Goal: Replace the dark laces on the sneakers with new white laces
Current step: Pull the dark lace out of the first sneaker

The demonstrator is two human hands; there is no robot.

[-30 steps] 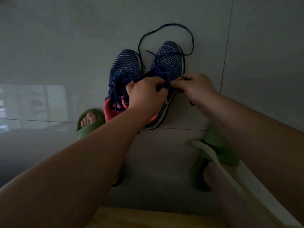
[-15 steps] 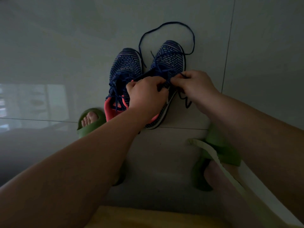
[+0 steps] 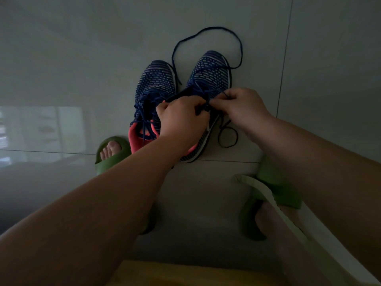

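Two navy knit sneakers with pink heels stand side by side on the tiled floor, toes pointing away from me. The left sneaker (image 3: 153,87) still has its dark lace threaded and loose. My left hand (image 3: 182,120) grips the tongue and upper of the right sneaker (image 3: 210,73). My right hand (image 3: 241,107) pinches that shoe's dark lace (image 3: 206,35) at the eyelets. A long loop of this lace lies on the floor past the toes, and a smaller coil (image 3: 227,137) lies beside the shoe under my right wrist. White laces (image 3: 268,195) drape over my right leg.
My feet wear green slippers, the left one (image 3: 111,153) next to the left sneaker's heel and the right one (image 3: 274,188) below my right forearm. A yellow surface (image 3: 185,273) fills the bottom edge. Grey glossy tiles surround the shoes.
My right hand has moved slightly up and left along the eyelets. More dark lace has come free and now forms a coil on the floor beside the right sneaker.
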